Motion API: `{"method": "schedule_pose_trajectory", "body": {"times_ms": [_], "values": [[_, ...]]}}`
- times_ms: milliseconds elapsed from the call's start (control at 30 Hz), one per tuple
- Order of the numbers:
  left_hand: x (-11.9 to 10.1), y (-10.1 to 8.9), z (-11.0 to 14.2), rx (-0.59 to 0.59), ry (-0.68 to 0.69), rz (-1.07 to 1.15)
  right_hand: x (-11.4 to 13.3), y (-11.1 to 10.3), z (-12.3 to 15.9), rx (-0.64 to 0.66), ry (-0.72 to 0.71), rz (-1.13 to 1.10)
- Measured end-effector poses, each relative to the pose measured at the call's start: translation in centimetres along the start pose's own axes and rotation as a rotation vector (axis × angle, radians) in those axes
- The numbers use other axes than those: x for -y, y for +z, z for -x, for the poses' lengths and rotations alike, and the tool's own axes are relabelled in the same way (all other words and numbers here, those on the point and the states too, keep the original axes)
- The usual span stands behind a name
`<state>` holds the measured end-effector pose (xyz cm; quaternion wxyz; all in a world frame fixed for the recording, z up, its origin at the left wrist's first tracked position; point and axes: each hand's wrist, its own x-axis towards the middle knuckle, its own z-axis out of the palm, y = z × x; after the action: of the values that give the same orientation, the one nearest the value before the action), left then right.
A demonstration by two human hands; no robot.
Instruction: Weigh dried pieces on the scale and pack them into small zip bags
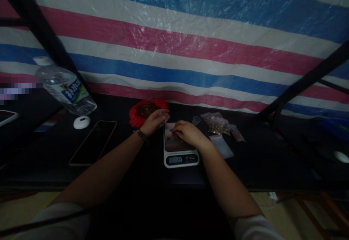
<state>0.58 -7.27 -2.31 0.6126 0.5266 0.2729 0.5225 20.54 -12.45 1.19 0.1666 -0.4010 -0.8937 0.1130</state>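
A small white kitchen scale (181,159) sits on the dark table, its display lit. My left hand (153,121) is curled around a small clear plastic bag (164,116) just left of the scale's platform. My right hand (188,132) rests over the platform with fingers pinched together on small brown bits lying there. Behind my left hand an open red bag (134,115) holds a heap of brown pieces.
Several small filled clear bags (221,125) and an empty one (221,146) lie right of the scale, with a small clear cup (195,120). At left are a phone (94,142), a white round object (81,122) and a tilted water bottle (65,86). A striped tarp hangs behind.
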Motion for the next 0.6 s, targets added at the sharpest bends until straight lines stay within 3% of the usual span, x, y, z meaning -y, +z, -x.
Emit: {"method": "schedule_pose_trajectory", "body": {"times_ms": [167, 300, 467, 600], "values": [[-0.2, 0.0, 0.3, 0.156, 0.077, -0.275, -0.1, -0.3, 0.1, -0.063, -0.013, -0.054], [-0.6, 0.1, 0.5, 0.212, 0.133, -0.430, -0.3, -1.1, 0.2, -0.205, 0.001, -0.199], [-1.2, 0.8, 0.8, 0.226, 0.218, -0.593, 0.5, -1.5, -0.9, -0.406, 0.025, -0.337], [-1.3, 1.3, 1.0, 0.226, 0.261, -0.613, 1.4, -0.8, -2.1, -0.392, 0.007, -0.362]]}}
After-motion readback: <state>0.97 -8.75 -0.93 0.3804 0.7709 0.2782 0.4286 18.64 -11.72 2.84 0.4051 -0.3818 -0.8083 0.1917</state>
